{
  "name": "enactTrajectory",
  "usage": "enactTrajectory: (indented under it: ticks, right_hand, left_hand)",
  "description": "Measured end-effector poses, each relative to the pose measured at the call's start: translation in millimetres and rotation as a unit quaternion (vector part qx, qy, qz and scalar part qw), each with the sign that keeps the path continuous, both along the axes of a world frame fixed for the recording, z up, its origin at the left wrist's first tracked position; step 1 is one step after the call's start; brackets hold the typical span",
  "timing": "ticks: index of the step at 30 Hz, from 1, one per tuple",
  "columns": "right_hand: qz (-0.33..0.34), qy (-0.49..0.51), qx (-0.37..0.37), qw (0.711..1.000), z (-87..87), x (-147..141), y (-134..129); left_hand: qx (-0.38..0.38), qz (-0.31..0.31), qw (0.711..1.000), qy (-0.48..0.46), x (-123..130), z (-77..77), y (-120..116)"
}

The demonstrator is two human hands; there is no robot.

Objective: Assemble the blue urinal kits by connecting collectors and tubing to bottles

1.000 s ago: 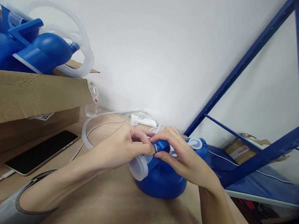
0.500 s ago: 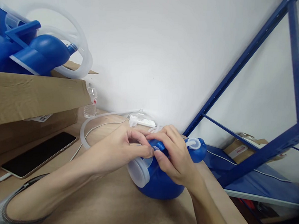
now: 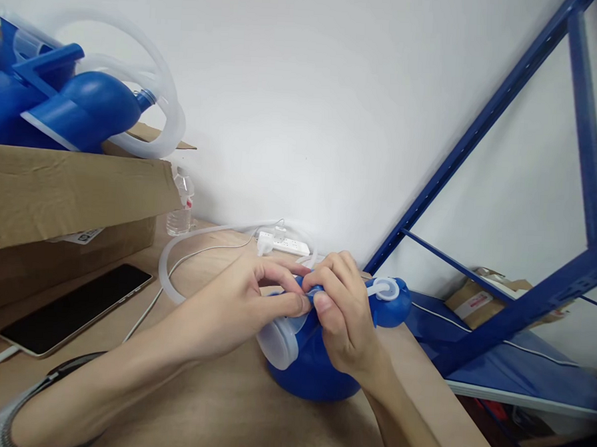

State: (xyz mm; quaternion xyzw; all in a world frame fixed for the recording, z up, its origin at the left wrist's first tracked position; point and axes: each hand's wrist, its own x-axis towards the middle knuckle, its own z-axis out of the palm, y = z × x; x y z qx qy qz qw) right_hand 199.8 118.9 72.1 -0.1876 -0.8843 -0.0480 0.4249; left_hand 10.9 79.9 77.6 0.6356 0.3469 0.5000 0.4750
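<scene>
A round blue plastic bottle (image 3: 303, 378) rests on the wooden table in front of me. A translucent cap (image 3: 278, 343) hangs at its left side, and a clear plastic strap (image 3: 300, 322) runs from it up to my fingers. My left hand (image 3: 259, 291) pinches the strap's end between thumb and fingertips at the bottle's top. Against it, my right hand (image 3: 341, 306) is closed with thumb and bent forefinger on the same strap end. My fingers hide much of the bottle's neck. A smaller blue part with a white cap (image 3: 386, 288) sticks out beyond my right hand.
On the left, a cardboard box (image 3: 74, 195) holds blue bottles (image 3: 97, 106) and a coiled translucent hose (image 3: 171, 120). A phone (image 3: 76, 308), water bottle (image 3: 181, 204) and power strip (image 3: 283, 243) lie or stand on the table. Blue shelving (image 3: 524, 315) rises at the right.
My right fingers have curled in tighter, with the thumb up beside my left fingertips. The bottle has tilted or shifted slightly; my left hand stays almost where it was.
</scene>
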Motion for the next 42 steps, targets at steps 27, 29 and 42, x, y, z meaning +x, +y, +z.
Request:
enactTrajectory:
  ticks: [27, 29, 42]
  right_hand:
    - [-0.021, 0.057, -0.212, 0.975, -8.3, 20, 44]
    - [-0.046, 0.029, -0.243, 0.969, -11.6, 31, 53]
    - [-0.093, -0.279, -0.282, 0.913, -42.5, 44, 41]
  left_hand:
    - [0.205, 0.268, 0.903, 0.265, -20, 4.9, 18]
    - [0.153, 0.309, 0.887, 0.308, -37, 8.9, 30]
    - [-0.130, 0.107, 0.963, 0.210, -110, -34.5, 93]
